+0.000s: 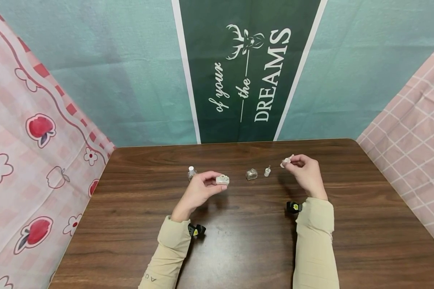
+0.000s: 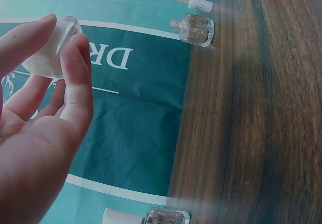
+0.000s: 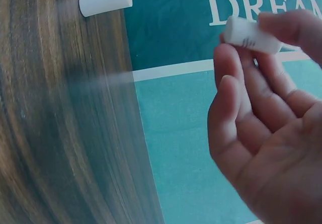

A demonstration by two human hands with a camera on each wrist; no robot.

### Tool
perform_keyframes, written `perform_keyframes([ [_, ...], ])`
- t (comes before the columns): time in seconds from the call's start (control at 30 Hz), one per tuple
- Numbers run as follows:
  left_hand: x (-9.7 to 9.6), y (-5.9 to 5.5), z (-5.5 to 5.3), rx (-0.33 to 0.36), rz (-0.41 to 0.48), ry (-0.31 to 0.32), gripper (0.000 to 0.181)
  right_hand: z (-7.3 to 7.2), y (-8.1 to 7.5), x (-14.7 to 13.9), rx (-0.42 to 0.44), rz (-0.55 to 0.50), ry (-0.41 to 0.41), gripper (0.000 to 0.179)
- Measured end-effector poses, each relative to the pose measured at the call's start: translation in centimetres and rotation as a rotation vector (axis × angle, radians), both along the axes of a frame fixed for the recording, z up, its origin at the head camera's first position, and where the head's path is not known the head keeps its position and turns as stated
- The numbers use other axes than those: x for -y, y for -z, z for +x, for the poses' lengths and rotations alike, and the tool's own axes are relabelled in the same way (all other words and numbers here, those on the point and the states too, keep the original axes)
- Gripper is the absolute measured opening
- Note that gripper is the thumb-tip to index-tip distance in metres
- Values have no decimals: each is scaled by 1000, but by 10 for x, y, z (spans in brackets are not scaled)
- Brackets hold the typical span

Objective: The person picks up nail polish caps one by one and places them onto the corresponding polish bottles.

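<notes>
My left hand (image 1: pixel 217 181) pinches a small pale nail-polish bottle (image 1: pixel 223 180) between thumb and fingers, just above the wooden table (image 1: pixel 238 241). In the left wrist view the bottle (image 2: pixel 50 45) looks milky and translucent. My right hand (image 1: pixel 291 161) is raised at the right and pinches a small white cap (image 1: pixel 286 161), which the right wrist view shows between thumb and fingertips (image 3: pixel 249 35). Between the hands an uncapped glitter bottle (image 1: pixel 251 174) stands on the table, with a white brush cap (image 1: pixel 267 171) next to it.
A third bottle with a white cap (image 1: pixel 191 172) stands behind my left hand. Printed cloth walls close in the table at the back and on both sides. The table's near half is bare wood. Small black wrist cameras (image 1: pixel 293 207) sit on both sleeves.
</notes>
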State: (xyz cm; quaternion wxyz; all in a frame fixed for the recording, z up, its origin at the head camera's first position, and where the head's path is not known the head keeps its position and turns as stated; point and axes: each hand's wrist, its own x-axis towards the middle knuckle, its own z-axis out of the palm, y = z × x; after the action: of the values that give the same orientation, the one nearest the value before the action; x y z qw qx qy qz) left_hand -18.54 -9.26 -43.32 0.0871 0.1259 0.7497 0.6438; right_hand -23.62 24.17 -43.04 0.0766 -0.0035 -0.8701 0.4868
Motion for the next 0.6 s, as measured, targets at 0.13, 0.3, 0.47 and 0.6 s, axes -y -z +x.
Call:
perform_keyframes([
  [0.13,0,0,0,2,-2,0,34,0,-1,3,-48,-24,-23,28],
  [0.3,-1,0,0,2,-6,1,34,3,-10,14,-100,-58,-45,28],
  [0.47,-1,0,1,5,-8,-12,35,17,-34,36,-145,-88,-109,26],
  [0.6,-2,0,0,10,1,-20,32,23,-45,45,-149,-105,-154,24],
])
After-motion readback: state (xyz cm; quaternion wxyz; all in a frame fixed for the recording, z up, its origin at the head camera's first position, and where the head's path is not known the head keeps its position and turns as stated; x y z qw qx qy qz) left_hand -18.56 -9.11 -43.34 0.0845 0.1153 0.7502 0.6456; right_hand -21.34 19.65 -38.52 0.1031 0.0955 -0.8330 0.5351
